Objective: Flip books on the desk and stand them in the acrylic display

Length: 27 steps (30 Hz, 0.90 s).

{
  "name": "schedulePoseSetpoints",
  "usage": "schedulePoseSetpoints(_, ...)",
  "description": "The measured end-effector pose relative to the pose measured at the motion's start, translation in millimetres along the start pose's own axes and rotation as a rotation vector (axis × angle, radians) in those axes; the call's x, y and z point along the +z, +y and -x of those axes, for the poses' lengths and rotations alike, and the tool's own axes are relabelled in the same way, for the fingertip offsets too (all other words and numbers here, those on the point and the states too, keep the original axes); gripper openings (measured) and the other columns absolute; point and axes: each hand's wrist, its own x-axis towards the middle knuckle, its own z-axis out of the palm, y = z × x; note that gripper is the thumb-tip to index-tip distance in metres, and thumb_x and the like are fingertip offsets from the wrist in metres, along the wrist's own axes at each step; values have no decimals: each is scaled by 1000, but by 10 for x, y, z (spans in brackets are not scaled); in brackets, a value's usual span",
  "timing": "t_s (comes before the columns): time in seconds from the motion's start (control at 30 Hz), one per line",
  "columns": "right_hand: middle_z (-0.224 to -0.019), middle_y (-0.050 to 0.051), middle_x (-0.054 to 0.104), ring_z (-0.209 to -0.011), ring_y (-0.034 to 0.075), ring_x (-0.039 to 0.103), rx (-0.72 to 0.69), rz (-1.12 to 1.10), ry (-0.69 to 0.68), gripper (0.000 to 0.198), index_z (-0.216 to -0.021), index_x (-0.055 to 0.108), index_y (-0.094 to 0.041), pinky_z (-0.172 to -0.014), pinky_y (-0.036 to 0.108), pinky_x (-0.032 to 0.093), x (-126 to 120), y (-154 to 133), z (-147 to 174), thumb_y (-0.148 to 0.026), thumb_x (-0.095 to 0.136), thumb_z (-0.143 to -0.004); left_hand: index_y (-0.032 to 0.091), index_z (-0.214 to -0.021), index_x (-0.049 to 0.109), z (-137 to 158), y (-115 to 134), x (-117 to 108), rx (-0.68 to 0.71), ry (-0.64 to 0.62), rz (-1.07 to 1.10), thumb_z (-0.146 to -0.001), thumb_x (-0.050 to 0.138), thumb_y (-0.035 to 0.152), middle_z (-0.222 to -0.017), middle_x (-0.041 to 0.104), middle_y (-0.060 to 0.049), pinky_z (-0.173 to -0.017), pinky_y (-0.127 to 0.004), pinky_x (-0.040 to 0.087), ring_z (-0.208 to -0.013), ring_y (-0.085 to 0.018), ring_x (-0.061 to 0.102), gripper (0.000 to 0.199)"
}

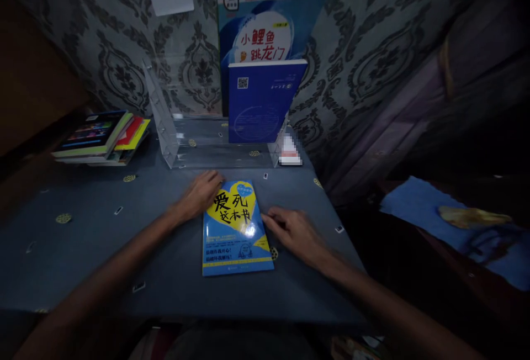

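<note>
A blue book [232,247] with a yellow heart and black Chinese lettering lies flat on the cloth-covered table. At its upper left edge is my left hand [206,190], fingers bent together against the cover's corner; the thumb is hidden. From the other side my right hand [296,230] meets the right edge, the fingers curled and one fingertip at the cover. Behind the book stands a clear acrylic rack [161,122]. A dark blue book [265,103] with a QR code is upright in it, in front of a taller picture book [273,4] with a white oval.
Several books [99,136] are stacked on the left of the table [91,249]. A small blurred white object [290,150] sits beside the rack. Patterned wallpaper [199,51] rises behind. Right of the table edge, a blue cloth-like sheet [467,233] lies on a dark surface.
</note>
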Motion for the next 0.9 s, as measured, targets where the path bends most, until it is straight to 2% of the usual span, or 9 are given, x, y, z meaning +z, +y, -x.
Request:
schedulePoseSetpoints(0.07, -71, 3, 72, -60, 17, 68, -149, 52, 77, 30, -84, 65, -21, -57, 27, 51, 82, -67, -39, -34, 47, -103, 17, -117, 63, 213, 21, 29, -12, 68, -58, -106, 35, 24, -114, 67, -13, -93, -43, 51, -102, -25, 61, 31)
schedulePoseSetpoints(0.13, -92, 7, 77, -83, 20, 74, -323, 69, 102, 23, -103, 69, -20, -75, 33, 60, 209, -164, -121, -28, 47, -104, 19, -117, 62, 386, 54, 60, -30, 103, -98, -106, 37, 25, -115, 67, -11, -91, -42, 52, -102, -25, 62, 28)
schedulePoseSetpoints(0.2, -116, 11, 74, -111, 23, 70, -474, 102, 85, 26, -122, 65, -18, -97, 41, 59, 344, -269, -241, -23, 47, -104, 19, -119, 60, 499, 85, 92, -40, 127, -114, -107, 37, 25, -119, 67, -11, -92, -42, 53, -104, -25, 63, 26)
schedulePoseSetpoints(0.27, -134, 15, 67, -131, 25, 61, -547, 154, 27, 36, -137, 58, -15, -110, 45, 53, 456, -350, -369, -21, 46, -104, 18, -121, 59, 556, 101, 122, -30, 150, -99, -107, 38, 23, -125, 66, -12, -95, -43, 53, -109, -25, 63, 26)
schedulePoseSetpoints(0.37, -147, 17, 59, -142, 25, 51, -548, 228, -42, 43, -145, 52, -12, -119, 47, 46, 567, -367, -515, -20, 42, -104, 17, -124, 57, 574, 96, 160, -19, 181, -72, -105, 40, 19, -128, 66, -13, -98, -44, 53, -114, -26, 63, 25)
schedulePoseSetpoints(0.47, -152, 17, 55, -146, 25, 47, -521, 242, -55, 46, -149, 50, -12, -123, 49, 41, 602, -240, -576, -24, 44, -105, 18, -122, 58, 565, 86, 179, -23, 188, -84, -104, 43, 19, -125, 67, -12, -98, -45, 54, -113, -26, 64, 24)
schedulePoseSetpoints(0.7, -152, 15, 55, -144, 29, 49, -317, 226, 74, 45, -146, 55, -18, -121, 59, 39, 417, 151, -586, -33, 43, -105, 19, -118, 59, 553, 112, 148, -37, 151, -128, -105, 43, 20, -126, 68, -11, -92, -43, 54, -108, -26, 66, 21)
schedulePoseSetpoints(0.9, -150, 14, 58, -142, 30, 52, -293, 162, 141, 41, -140, 59, -19, -120, 60, 38, 391, 236, -580, -34, 43, -106, 18, -119, 59, 562, 115, 154, -46, 171, -143, -106, 41, 22, -131, 66, -13, -95, -44, 55, -112, -26, 66, 22)
